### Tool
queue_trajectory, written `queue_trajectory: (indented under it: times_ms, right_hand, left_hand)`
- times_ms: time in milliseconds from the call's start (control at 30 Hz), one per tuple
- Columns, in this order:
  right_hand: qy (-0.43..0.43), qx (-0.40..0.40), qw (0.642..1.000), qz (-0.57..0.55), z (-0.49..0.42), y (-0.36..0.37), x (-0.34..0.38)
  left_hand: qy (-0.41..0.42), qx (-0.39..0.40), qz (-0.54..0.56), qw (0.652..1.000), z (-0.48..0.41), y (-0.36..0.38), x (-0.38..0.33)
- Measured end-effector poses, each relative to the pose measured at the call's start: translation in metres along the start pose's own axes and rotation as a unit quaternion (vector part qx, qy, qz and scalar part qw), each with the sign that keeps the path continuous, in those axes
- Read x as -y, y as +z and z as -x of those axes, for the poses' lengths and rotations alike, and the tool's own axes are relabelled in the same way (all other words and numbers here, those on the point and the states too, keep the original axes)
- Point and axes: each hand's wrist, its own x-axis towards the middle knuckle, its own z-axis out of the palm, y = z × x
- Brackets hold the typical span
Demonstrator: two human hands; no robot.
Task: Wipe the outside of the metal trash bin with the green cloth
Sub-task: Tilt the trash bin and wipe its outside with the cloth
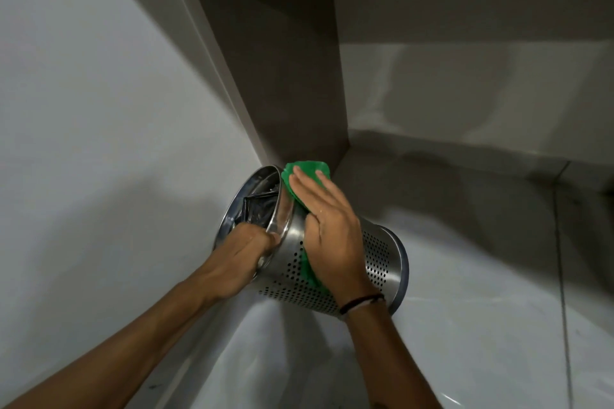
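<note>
The metal trash bin (378, 259) is a shiny steel cylinder with rows of small holes, tipped on its side with its open mouth toward the left wall. My left hand (241, 254) grips the rim at the mouth, fingers hooked inside. My right hand (329, 232) lies flat on the upper side of the bin, pressing the green cloth (300, 173) against the metal. The cloth shows beyond my fingertips near the rim and again under my palm. A dark liner is visible inside the bin.
A white wall (99, 109) rises on the left. A brown door frame or panel (275, 76) stands just behind the bin. Glossy pale floor tiles (481, 309) spread to the right and below, with a low step (465, 146) at the back.
</note>
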Motion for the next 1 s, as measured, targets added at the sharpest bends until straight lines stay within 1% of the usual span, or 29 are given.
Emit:
queue_trajectory:
  times_ms: [100, 200, 233, 333, 367, 400, 467, 600, 667, 767, 833, 900, 967, 1000]
  right_hand:
    - [-0.039, -0.04, 0.998, 0.008, 0.039, 0.008, 0.004]
    - [-0.063, -0.051, 0.997, -0.008, 0.071, 0.015, 0.005]
    - [-0.064, -0.055, 0.996, -0.007, 0.07, 0.015, 0.003]
    - [-0.047, -0.068, 0.997, -0.003, 0.047, 0.011, 0.0]
    - [-0.032, -0.064, 0.997, -0.01, 0.034, 0.008, 0.001]
    - [-0.012, -0.047, 0.999, -0.02, 0.019, 0.006, 0.002]
    - [0.023, 0.013, 0.999, -0.045, -0.013, -0.001, 0.002]
    - [0.083, 0.136, 0.983, -0.088, -0.064, -0.007, -0.005]
    - [0.094, 0.164, 0.977, -0.095, -0.072, -0.002, -0.008]
    - [0.101, 0.14, 0.979, -0.106, -0.064, 0.004, -0.009]
    - [0.099, 0.096, 0.984, -0.115, -0.049, 0.002, -0.011]
    - [0.083, 0.041, 0.989, -0.116, -0.03, -0.003, -0.012]
    - [0.055, 0.0, 0.993, -0.106, -0.013, -0.004, -0.011]
    - [0.045, -0.013, 0.995, -0.093, -0.007, -0.002, -0.01]
  left_hand:
    - [-0.03, -0.009, 0.023, 0.999, 0.003, 0.001, -0.001]
    - [-0.056, -0.024, 0.05, 0.997, 0.009, 0.002, -0.004]
    - [-0.053, -0.026, 0.054, 0.997, 0.008, 0.001, -0.004]
    - [0.003, -0.005, 0.037, 0.999, 0.004, 0.0, 0.0]
    - [-0.001, 0.001, 0.044, 0.999, 0.002, 0.0, 0.005]
    - [-0.004, 0.008, 0.048, 0.999, 0.003, 0.001, 0.01]
    - [0.004, -0.001, 0.052, 0.999, 0.007, 0.005, 0.016]
    - [0.034, -0.007, 0.078, 0.996, 0.018, 0.009, 0.025]
    - [0.045, 0.005, 0.071, 0.996, 0.023, 0.009, 0.027]
    - [0.067, 0.01, 0.044, 0.997, 0.025, 0.008, 0.025]
    - [0.089, 0.026, 0.021, 0.995, 0.027, 0.004, 0.023]
    - [0.095, 0.042, 0.001, 0.995, 0.029, 0.0, 0.02]
    - [0.102, 0.031, -0.002, 0.994, 0.028, -0.007, 0.013]
    - [0.102, 0.01, 0.008, 0.995, 0.026, -0.009, 0.008]
